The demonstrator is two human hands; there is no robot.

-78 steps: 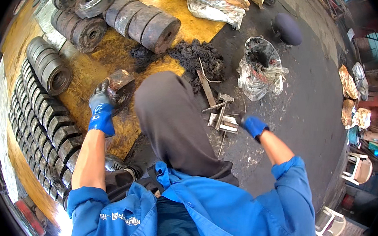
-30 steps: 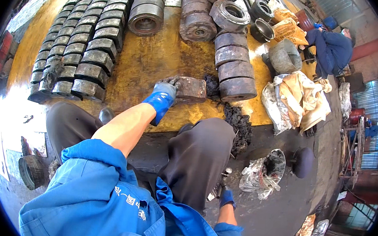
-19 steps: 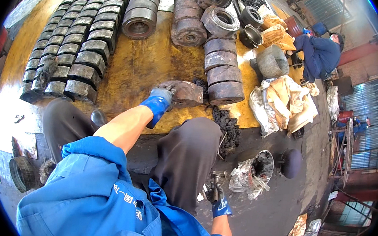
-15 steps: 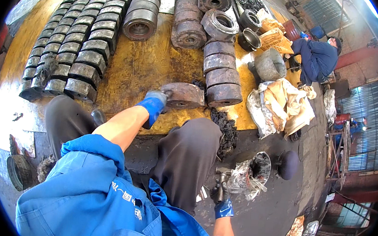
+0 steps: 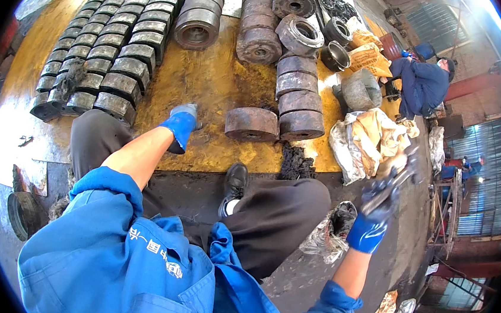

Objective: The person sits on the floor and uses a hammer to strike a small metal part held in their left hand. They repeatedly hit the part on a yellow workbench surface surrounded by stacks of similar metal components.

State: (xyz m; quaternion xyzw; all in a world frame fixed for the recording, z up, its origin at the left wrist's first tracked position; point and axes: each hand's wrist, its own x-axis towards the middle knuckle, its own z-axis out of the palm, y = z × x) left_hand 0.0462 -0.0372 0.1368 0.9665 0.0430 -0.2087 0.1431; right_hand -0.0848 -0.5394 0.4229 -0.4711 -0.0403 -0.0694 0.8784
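My right hand [image 5: 380, 203], in a dark-palmed glove with a blue cuff, grips a hammer [image 5: 403, 173] raised on the right side; its head is smeared by motion. My left hand [image 5: 182, 123], in a grey and blue glove, is closed above the yellow board [image 5: 209, 87]. Something small and dark shows at its fingers, too little to name. To the right of that hand, apart from it, a thick round metal piece [image 5: 252, 125] lies on the board. Beside it runs a row of similar round metal pieces [image 5: 301, 123].
Rows of metal blocks [image 5: 115, 104] fill the left of the board. Metal cylinders [image 5: 197, 29] stand farther back. Cloth sacks [image 5: 377, 138], a grey bucket [image 5: 360, 90] and a plastic-wrapped container [image 5: 327, 235] lie to the right. A co-worker [image 5: 417, 85] in dark blue sits at the far right.
My left hand has moved left, away from the round metal piece. The hammer has swung up and to the right in my right hand. My right knee has moved outward, showing my shoe.
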